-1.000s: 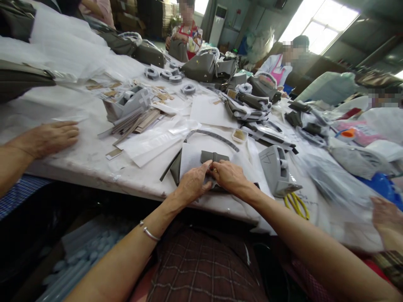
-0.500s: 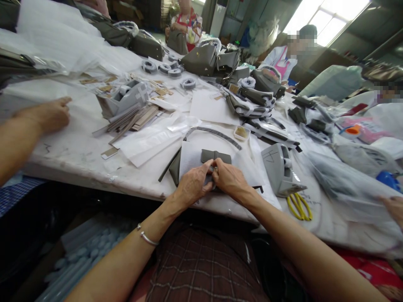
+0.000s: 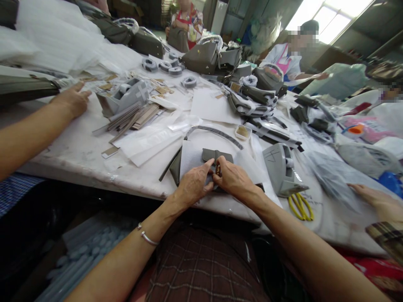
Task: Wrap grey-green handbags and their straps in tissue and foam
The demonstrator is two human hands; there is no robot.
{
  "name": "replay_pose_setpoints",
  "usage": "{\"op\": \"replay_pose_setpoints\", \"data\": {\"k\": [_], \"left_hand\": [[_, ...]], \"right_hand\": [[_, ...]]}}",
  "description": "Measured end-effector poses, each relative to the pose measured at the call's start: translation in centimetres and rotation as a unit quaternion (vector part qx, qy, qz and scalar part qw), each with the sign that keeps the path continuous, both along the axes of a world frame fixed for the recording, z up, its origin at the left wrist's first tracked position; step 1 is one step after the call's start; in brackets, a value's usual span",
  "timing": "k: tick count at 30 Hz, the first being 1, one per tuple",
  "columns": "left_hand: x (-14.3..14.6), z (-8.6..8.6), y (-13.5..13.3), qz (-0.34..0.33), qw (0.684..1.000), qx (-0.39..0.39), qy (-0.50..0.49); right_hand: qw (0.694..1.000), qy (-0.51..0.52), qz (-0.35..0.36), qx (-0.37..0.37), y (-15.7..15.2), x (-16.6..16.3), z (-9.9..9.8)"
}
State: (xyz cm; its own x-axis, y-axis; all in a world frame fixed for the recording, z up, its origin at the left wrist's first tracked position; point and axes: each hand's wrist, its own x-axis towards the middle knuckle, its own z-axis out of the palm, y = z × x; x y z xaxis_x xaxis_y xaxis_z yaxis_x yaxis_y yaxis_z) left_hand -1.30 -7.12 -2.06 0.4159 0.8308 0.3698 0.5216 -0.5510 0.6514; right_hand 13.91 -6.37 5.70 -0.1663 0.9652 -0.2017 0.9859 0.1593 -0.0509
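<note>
A dark olive handbag (image 3: 176, 170) lies at the table's front edge, its front covered by a white sheet (image 3: 191, 153). Its dark, wrapped handle (image 3: 217, 131) arches away from me. An olive flap (image 3: 225, 156) with a narrow band shows on top of the sheet. Just below the flap, my right hand (image 3: 234, 176) pinches a small gold-coloured metal piece (image 3: 218, 169) between its fingers. Close against it, my left hand (image 3: 193, 182) is closed, with index finger and thumb bent inward at the same spot. What those left fingers grip is hidden.
A grey tape dispenser (image 3: 277, 170) and yellow-handled scissors (image 3: 300, 206) lie to the right, near a small clear box (image 3: 243, 132). Another dispenser (image 3: 122, 98) and card strips (image 3: 135, 119) sit left. Co-workers' hands (image 3: 71, 100) reach in from both sides.
My right fingers have shifted slightly, and the gold-coloured metal piece now shows between them. The co-worker's hand at left moved right; an olive bag came into view behind it. The hand at right reached further in.
</note>
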Motion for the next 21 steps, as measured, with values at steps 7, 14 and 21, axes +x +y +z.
{"op": "replay_pose_setpoints", "data": {"k": [7, 14, 21], "left_hand": [[-0.2, 0.5, -0.1, -0.002, 1.000, -0.015, 0.011], [-0.1, 0.4, 0.1, -0.005, 1.000, -0.009, 0.005], [-0.3, 0.4, 0.2, -0.020, 0.999, 0.022, 0.043]], "right_hand": [[0.999, -0.031, 0.003, 0.021, -0.2, -0.4, 1.0], [0.959, 0.064, -0.008, 0.276, 0.3, 3.9, 4.4], [0.958, 0.176, 0.159, 0.160, -2.6, 3.2, 0.1]]}}
